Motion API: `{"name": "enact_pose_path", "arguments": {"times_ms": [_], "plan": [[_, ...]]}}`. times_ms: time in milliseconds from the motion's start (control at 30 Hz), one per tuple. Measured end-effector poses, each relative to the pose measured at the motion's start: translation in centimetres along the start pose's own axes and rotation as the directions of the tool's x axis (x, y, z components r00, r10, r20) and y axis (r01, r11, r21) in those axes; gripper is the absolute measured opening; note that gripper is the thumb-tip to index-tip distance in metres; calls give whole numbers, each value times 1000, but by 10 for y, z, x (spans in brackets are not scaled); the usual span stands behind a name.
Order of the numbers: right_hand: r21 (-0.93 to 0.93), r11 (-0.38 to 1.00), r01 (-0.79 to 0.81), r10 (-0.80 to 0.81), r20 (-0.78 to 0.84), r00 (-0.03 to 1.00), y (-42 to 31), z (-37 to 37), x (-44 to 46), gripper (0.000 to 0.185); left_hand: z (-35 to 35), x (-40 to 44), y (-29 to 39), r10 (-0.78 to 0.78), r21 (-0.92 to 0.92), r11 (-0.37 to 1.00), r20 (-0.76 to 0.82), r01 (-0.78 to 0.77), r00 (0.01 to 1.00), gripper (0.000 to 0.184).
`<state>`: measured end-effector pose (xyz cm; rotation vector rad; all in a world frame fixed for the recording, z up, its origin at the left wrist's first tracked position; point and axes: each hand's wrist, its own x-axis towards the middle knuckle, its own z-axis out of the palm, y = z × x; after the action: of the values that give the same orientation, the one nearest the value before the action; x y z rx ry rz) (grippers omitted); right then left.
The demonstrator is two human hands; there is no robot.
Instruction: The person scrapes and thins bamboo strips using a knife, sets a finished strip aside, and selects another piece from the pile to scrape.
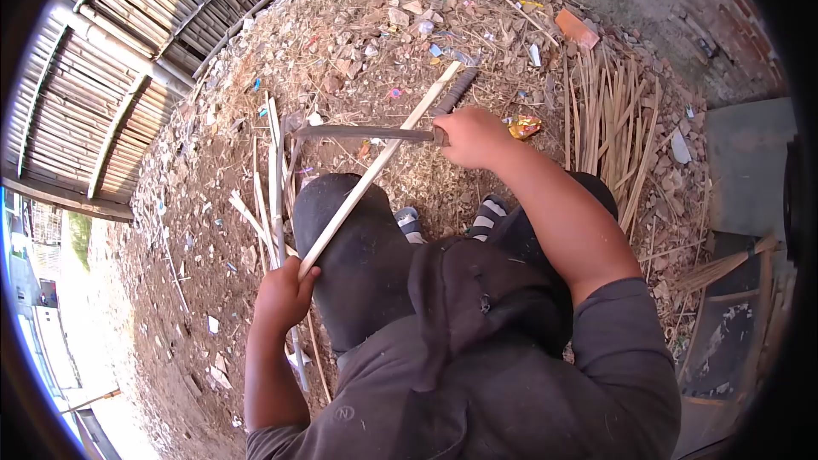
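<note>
My left hand [285, 294] is closed round the lower end of a pale split strip [358, 190], which slants up and right across my knee. My right hand [470, 138] grips a long knife [366, 132] by its handle; the dark blade points left and crosses the strip near its upper part. Beyond my right hand a dark wrapped rod [457, 89] slants up to the right; whether it joins the knife is hard to make out. Several pale strips [276, 179] lie on the ground left of my knee.
A pile of thin strips [609, 119] lies on the right, near a red brick piece [577, 29]. Rubble and litter cover the ground. A bamboo fence [111, 51] stands at the upper left, a wall [630, 0] at the upper right, and a grey panel [750, 162] at the right.
</note>
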<state>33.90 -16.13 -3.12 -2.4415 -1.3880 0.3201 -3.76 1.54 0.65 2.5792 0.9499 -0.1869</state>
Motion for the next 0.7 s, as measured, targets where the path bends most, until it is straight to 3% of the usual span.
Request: {"name": "enact_pose_path", "arguments": {"times_ms": [100,133,267,400,500,533,633,700], "plan": [[79,996,-34,39,-67,997,21,1,6,25,4,2,-8,56,-63,996,14,-55,998,38],[240,963,-126,141,-43,989,31,5,12,27,5,2,-8,58,-41,997,-6,-58,998,39],[89,989,-120,132,-139,981,35,11,6,31,-2,2,0,18,-23,1000,0,-18,1000,39],[-57,998,-19,17,-38,999,9,-4,-3,35,-1,5,-4,34,-34,999,8,-34,999,39],[261,937,-231,258,-77,963,43,11,12,30,2,2,-5,35,-37,999,0,-35,999,40],[240,932,-270,290,-51,956,42,8,11,31,1,3,-4,31,-34,999,-8,-32,999,40],[121,974,-193,209,-138,968,26,-2,2,27,-2,4,-10,37,-46,998,10,-36,999,41],[54,993,-103,109,-111,988,19,-3,-4,23,-1,5,-12,49,-59,997,16,-48,999,41]]}}
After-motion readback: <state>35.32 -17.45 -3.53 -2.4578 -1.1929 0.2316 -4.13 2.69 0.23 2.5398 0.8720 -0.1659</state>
